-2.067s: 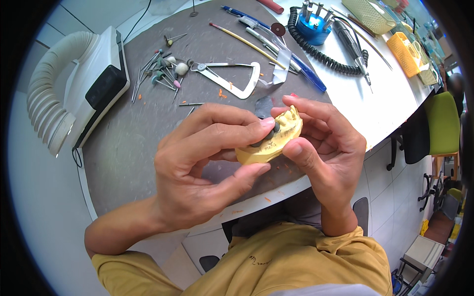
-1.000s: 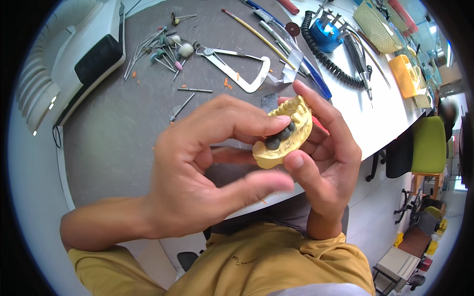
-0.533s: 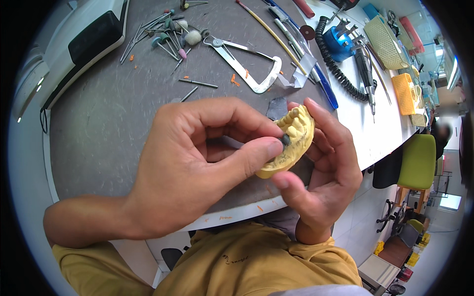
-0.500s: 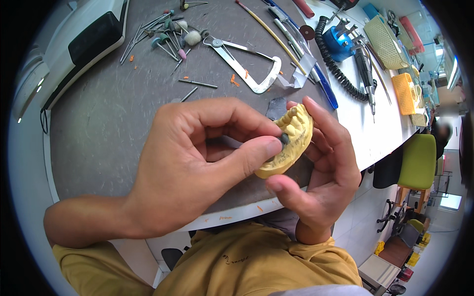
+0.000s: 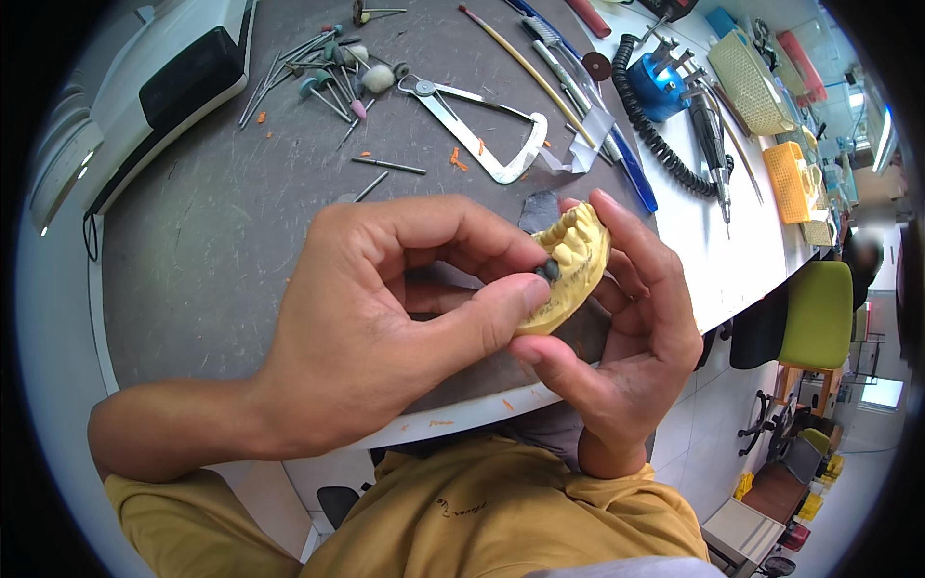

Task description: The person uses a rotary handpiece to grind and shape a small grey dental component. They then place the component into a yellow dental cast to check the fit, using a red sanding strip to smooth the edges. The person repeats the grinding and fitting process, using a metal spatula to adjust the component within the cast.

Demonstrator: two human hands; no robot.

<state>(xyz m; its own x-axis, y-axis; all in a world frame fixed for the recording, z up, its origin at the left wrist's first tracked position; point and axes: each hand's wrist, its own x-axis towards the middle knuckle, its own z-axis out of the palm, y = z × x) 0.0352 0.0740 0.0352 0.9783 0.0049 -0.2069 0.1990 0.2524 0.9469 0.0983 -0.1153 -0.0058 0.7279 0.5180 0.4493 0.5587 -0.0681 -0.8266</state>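
Over the bench, my right hand point(image 5: 644, 332) grips a yellow plaster dental cast point(image 5: 582, 276) with a row of teeth and handwriting on its side. Its fingers lie along the far side and the thumb rests at the lower edge. From the left, my left hand point(image 5: 371, 323) reaches in with thumb and index finger closed at a small dark grey tooth-shaped piece point(image 5: 549, 270), which sits against the cast's tooth row. The fingertips partly cover this piece and the near end of the cast. A grey scrap of sheet point(image 5: 538, 210) lies just beyond.
Rotary burs point(image 5: 332, 82) are heaped at the far left, beside a metal caliper point(image 5: 472, 135). Two metal rods point(image 5: 388, 166) lie nearer. Brushes and pens point(image 5: 578, 91) lie farther right, near a blue bur stand point(image 5: 660, 85) and a corded handpiece point(image 5: 713, 154). Orange shavings dot the bench.
The cast has tilted a little in my right hand, and its near end has risen. My right thumb has closed in onto the cast's lower edge. My left fingers stay at the grey piece.
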